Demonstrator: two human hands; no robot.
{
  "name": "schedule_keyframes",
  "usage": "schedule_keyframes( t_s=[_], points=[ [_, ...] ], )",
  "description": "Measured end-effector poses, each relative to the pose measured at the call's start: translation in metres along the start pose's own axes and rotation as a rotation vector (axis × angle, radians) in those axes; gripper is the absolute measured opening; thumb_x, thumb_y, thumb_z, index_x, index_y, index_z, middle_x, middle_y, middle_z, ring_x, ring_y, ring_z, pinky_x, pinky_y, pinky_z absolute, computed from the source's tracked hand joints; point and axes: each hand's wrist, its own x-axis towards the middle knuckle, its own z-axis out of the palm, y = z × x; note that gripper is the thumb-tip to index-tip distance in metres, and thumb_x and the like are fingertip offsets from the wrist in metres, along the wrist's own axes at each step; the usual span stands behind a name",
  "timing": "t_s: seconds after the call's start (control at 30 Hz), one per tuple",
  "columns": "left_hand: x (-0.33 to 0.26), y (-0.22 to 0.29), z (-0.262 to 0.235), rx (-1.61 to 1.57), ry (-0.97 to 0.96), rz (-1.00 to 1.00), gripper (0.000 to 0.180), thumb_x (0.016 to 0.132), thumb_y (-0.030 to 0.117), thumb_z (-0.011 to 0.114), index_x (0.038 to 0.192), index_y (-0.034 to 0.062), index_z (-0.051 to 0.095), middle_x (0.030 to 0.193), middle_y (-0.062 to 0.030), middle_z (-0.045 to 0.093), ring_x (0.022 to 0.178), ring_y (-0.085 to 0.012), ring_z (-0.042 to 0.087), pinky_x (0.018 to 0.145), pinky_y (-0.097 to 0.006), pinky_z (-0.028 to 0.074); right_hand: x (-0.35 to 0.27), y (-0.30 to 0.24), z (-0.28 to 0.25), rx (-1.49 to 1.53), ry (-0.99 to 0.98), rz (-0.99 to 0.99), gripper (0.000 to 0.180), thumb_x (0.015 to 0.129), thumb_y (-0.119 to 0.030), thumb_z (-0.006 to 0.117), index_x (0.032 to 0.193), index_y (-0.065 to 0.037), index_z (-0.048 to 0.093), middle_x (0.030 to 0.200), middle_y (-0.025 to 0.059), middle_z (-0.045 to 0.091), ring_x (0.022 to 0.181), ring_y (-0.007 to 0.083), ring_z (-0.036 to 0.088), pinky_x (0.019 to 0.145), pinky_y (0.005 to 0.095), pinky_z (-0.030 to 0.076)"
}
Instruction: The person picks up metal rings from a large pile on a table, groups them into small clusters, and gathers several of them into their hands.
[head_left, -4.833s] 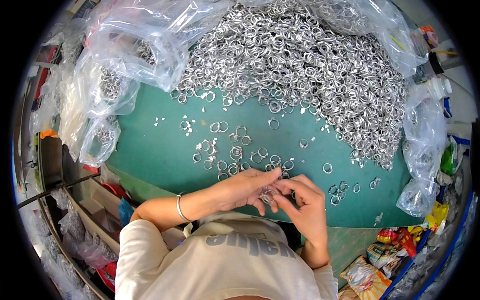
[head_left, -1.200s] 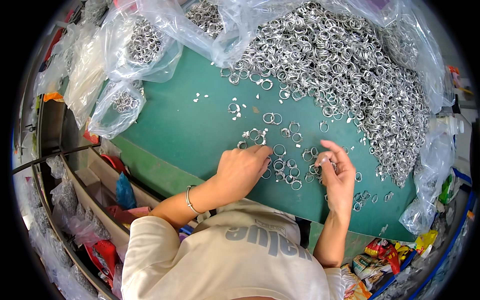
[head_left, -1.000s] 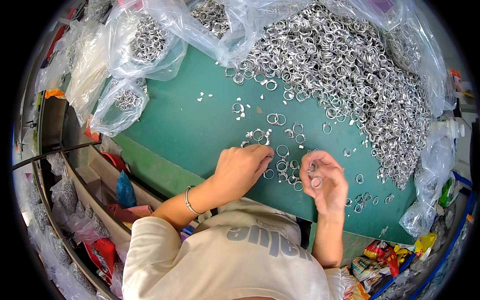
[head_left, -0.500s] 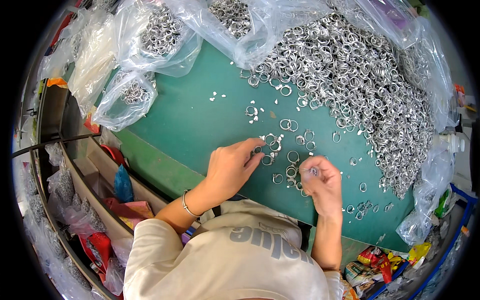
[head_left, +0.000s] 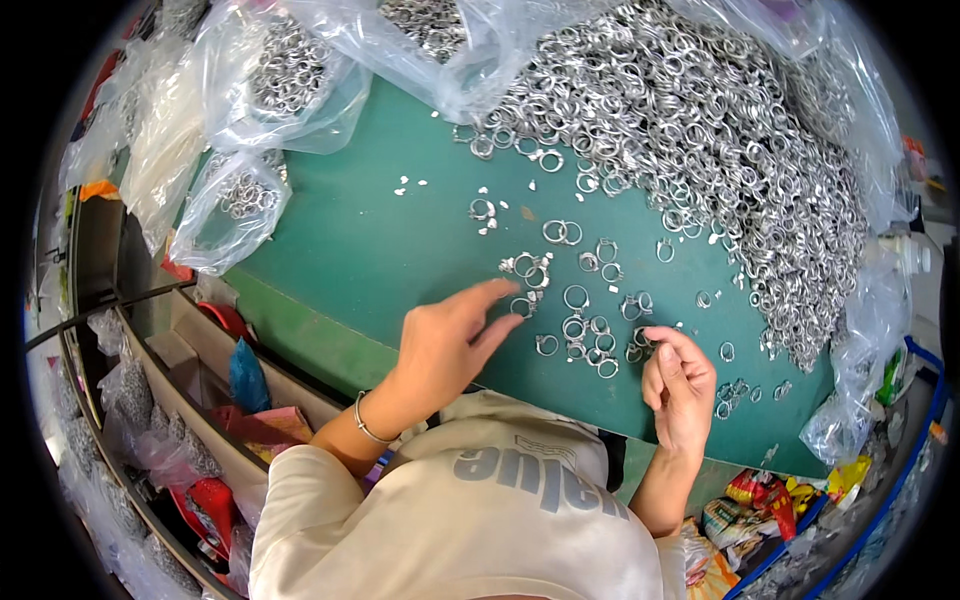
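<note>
green table (head_left: 330,230) | grey shelf rail (head_left: 90,330) left | light even, perhaps overhead

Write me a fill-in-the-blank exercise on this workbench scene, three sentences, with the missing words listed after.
1. The left hand reaches toward loose metal rings scattered on a ____ mat.
2. The big heap of rings lies on the far ____ side of the mat.
3. On the left wrist sits a thin ____, while the right hand stays curled near the rings.

Missing words: green; right; bracelet
</note>
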Motion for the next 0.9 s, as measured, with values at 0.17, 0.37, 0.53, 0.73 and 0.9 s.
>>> schedule_keyframes(
  t_s=[0.17, 0.37, 0.53, 0.73, 0.9],
  points=[
    [-0.006, 0.013, 0.028, -0.006, -0.17, 0.259, 0.024, 0.074, 0.013, 0.072, 0.096, 0.0091, 0.065, 0.07, -0.0051, 0.06, 0.05, -0.0226, 0.055, 0.044, -0.032, 0.043, -0.019, 0.005, 0.003, -0.763, 0.154, -0.319, 0.019, 0.077, -0.001, 0.07, 0.095, -0.002, 0.068, 0.055, -0.0018, 0.043, 0.048, 0.0046, 0.033, 0.045, 0.0208, 0.027],
    [-0.009, 0.018, 0.04, 0.071, -0.156, 0.243, 0.021, 0.075, 0.011, 0.071, 0.095, 0.0084, 0.064, 0.071, -0.0047, 0.061, 0.049, -0.0225, 0.055, 0.043, -0.032, 0.043, -0.025, 0.018, 0.003, -1.005, 0.2, -0.437, 0.024, 0.068, 0.0, 0.075, 0.09, -0.004, 0.067, 0.057, 0.0066, 0.046, 0.044, 0.0131, 0.038, 0.042, 0.0276, 0.034],
    [-0.008, 0.019, 0.029, 0.077, -0.139, 0.191, 0.021, 0.075, 0.007, 0.07, 0.095, 0.0077, 0.064, 0.069, -0.0061, 0.061, 0.048, -0.0213, 0.054, 0.043, -0.031, 0.041, -0.034, 0.02, -0.01, -1.007, 0.307, -0.468, 0.024, 0.07, -0.001, 0.075, 0.092, -0.005, 0.066, 0.059, 0.0063, 0.051, 0.044, 0.0144, 0.044, 0.042, 0.0278, 0.037],
    [-0.01, 0.037, 0.044, 0.041, -0.184, 0.262, 0.023, 0.076, 0.007, 0.069, 0.098, 0.0081, 0.064, 0.067, -0.0055, 0.06, 0.047, -0.0199, 0.052, 0.043, -0.031, 0.041, -0.028, 0.031, 0.004, -1.12, 0.235, -0.559, 0.018, 0.075, -0.013, 0.072, 0.091, -0.009, 0.064, 0.063, 0.0048, 0.053, 0.046, 0.0224, 0.052, 0.042, 0.0326, 0.04],
    [-0.011, 0.044, 0.051, 0.062, -0.242, 0.289, 0.023, 0.076, 0.008, 0.069, 0.099, 0.0092, 0.065, 0.065, -0.0039, 0.057, 0.048, -0.0192, 0.053, 0.042, -0.031, 0.04, -0.027, 0.026, 0.006, -1.116, 0.197, -0.579, 0.018, 0.075, -0.01, 0.072, 0.091, -0.007, 0.064, 0.062, 0.0053, 0.053, 0.045, 0.021, 0.051, 0.042, 0.0314, 0.04]
  ],
)
